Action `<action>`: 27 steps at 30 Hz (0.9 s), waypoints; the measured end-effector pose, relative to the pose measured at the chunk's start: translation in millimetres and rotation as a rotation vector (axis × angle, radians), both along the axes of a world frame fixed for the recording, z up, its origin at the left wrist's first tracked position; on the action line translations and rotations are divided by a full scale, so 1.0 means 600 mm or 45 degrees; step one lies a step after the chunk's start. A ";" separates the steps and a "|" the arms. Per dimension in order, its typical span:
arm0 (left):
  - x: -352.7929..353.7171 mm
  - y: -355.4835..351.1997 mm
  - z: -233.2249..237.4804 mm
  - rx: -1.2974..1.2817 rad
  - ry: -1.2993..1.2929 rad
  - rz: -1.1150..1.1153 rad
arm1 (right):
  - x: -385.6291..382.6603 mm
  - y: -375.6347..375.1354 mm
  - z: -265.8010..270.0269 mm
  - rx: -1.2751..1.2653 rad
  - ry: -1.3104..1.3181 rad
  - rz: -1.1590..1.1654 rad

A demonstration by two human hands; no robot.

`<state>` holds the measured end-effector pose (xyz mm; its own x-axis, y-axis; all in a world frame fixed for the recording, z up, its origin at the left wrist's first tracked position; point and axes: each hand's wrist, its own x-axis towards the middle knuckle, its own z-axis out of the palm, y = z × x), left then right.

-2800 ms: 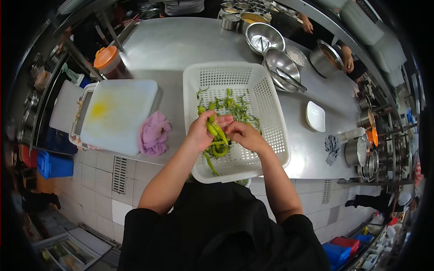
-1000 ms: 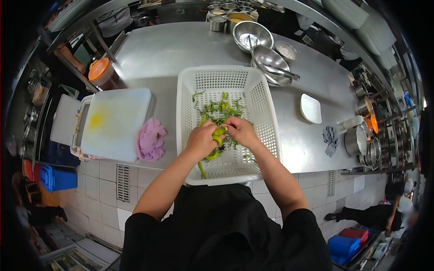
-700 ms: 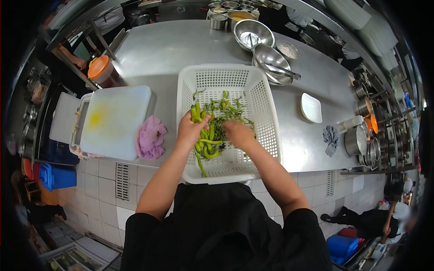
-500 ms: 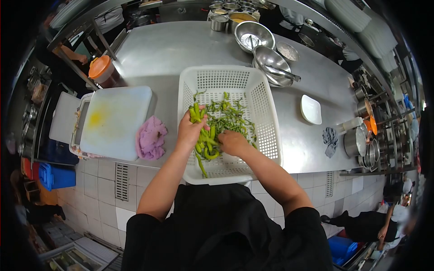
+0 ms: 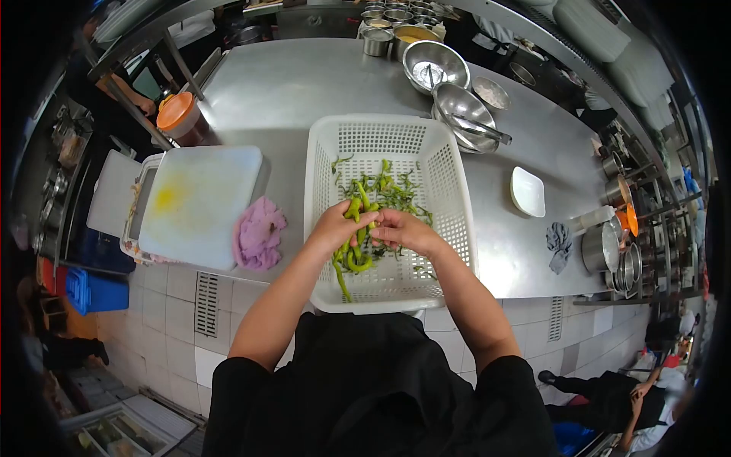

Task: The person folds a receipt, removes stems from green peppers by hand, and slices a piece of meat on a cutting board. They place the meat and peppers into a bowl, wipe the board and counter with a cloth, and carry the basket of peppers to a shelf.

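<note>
Gripping several green peppers (image 5: pixel 353 209), the left hand (image 5: pixel 333 228) meets the right hand (image 5: pixel 411 231), whose thumb and fingers are pinched closed at the bunch. Both work above the white basket (image 5: pixel 445 255), hiding part of its contents. Loose peppers (image 5: pixel 358 263) lie inside, near the left wall, and green scraps (image 5: pixel 392 196) spread beyond the hands. A crumpled purple cloth (image 5: pixel 260 234) sits left of the basket, touching the cutting board (image 5: pixel 209 198); the basket's right side faces a white dish (image 5: pixel 528 192) and, well apart, a gray cloth (image 5: pixel 559 247). Farther on, a metal bowl (image 5: pixel 461 103) with tongs (image 5: pixel 481 128) crowds the basket's far right corner. An orange-lidded container (image 5: pixel 183 120) stands beyond the board, and metal pots (image 5: pixel 413 36) line the counter's far edge.
</note>
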<state>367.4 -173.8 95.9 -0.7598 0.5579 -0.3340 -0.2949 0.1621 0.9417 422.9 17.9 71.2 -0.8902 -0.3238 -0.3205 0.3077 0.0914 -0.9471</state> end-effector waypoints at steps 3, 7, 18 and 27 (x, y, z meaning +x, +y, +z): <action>-0.004 0.000 -0.011 0.095 -0.051 0.164 | 0.001 0.001 -0.004 0.014 0.046 0.021; -0.005 -0.006 -0.014 0.192 -0.066 0.237 | 0.000 -0.001 0.004 0.223 0.007 -0.002; -0.007 -0.007 -0.024 0.159 -0.152 0.119 | 0.024 -0.035 0.019 0.551 0.727 0.175; -0.021 -0.013 -0.034 0.217 -0.385 0.030 | 0.035 -0.055 0.034 0.769 1.073 0.191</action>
<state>354.8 -181.6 75.4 -0.6540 0.6082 -0.4499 -0.5668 0.0000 0.8239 443.7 -15.0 91.8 -0.8644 -0.4421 0.2395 -0.4842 0.6030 -0.6340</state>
